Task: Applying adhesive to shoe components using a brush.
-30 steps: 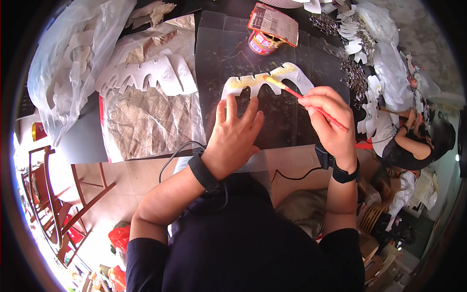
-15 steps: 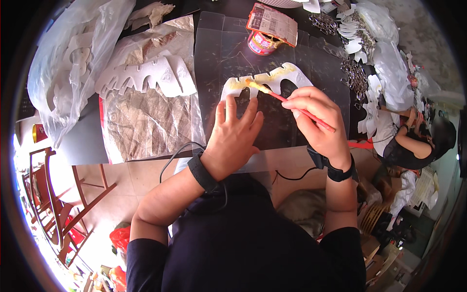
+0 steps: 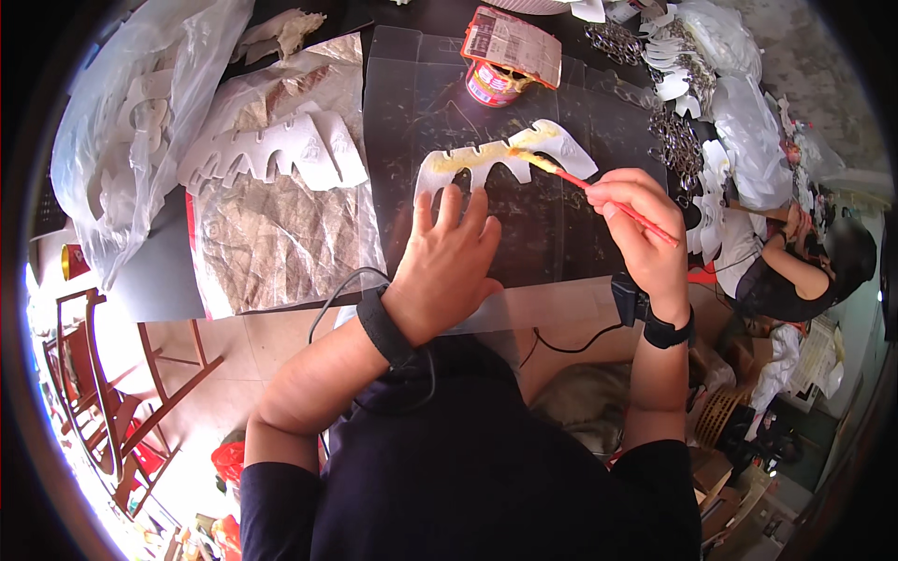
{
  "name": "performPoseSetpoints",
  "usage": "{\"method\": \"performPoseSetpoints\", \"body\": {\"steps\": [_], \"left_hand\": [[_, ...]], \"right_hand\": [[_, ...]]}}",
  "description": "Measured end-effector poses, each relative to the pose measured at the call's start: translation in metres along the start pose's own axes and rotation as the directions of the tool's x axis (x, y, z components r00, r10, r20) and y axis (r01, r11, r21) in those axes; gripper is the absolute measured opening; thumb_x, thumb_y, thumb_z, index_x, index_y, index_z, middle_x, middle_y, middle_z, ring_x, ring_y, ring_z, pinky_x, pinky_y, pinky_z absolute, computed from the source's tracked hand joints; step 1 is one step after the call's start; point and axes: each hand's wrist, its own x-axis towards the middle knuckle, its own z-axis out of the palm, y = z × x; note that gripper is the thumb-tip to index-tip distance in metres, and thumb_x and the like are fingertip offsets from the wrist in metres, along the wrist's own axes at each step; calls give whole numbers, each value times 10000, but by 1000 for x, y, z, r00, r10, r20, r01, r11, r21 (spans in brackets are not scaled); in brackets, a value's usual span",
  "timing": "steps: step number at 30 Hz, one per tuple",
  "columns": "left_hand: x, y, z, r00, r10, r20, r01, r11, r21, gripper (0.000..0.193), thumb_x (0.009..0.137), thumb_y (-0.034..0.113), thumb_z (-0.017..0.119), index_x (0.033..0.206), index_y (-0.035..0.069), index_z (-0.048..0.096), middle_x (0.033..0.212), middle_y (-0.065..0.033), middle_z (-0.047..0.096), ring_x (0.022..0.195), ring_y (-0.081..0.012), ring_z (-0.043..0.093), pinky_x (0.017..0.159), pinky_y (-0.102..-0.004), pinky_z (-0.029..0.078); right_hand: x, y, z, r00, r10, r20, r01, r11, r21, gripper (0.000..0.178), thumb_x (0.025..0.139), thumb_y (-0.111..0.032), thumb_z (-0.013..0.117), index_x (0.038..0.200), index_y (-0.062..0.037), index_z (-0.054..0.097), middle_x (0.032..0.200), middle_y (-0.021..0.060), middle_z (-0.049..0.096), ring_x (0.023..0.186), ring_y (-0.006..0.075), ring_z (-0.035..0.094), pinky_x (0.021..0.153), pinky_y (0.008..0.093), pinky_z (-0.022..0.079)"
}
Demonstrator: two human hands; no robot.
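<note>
My right hand pinches a thin red-handled brush, its yellow-coated tip resting on a white notched cut-out piece. Yellowish paste lies smeared along the upper band of that piece, which has scalloped gaps on its near side. My left hand is spread flat, its fingertips touching the near left edge of the piece. Beyond it stands a small pink-and-red tub, with yellow residue at its mouth and a piece of printed card over its top.
Left of the dark work sheet, overlapping white cut-outs lie on a plastic-wrapped brown packet. A clear plastic bag is at far left. Metal chains and more white pieces lie right, near another person.
The brush tip has moved right along the white piece, and my right hand has shifted right with it. More yellow paste shows on the left part. My left hand stays nearly in place.
</note>
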Motion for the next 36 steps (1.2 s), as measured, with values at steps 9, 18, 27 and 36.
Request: {"method": "performPoseSetpoints", "body": {"steps": [9,18,27,36], "left_hand": [[33,16,8,998,60,0,-60,997,43,648,635,384,756,1102,-11,542,1235,-221,419,1168,-370,388,993,-443,330],[39,10,23,996,84,-37,-82,995,55,689,636,421,755,1165,47,520,1321,-198,366,1206,-426,337,986,-498,332],[38,11,23,996,88,-5,-87,992,96,718,637,425,754,1191,43,503,1324,-198,369,1214,-427,330,993,-500,318],[38,12,22,996,84,-21,-83,993,79,724,626,445,754,1179,43,514,1337,-199,362,1211,-425,331,984,-498,318]], "right_hand": [[-1,5,2,996,88,22,-90,993,75,140,823,65,529,927,35,619,904,96,606,755,151,620,679,250,497],[13,15,7,992,117,41,-123,971,205,129,863,34,515,955,47,605,916,99,611,790,145,626,704,246,504],[11,13,0,996,77,54,-85,982,170,131,860,38,516,954,42,607,902,91,606,779,135,617,686,243,494],[13,13,-6,997,76,11,-76,994,72,129,837,52,522,928,33,612,890,103,606,760,154,613,673,245,479]]}}
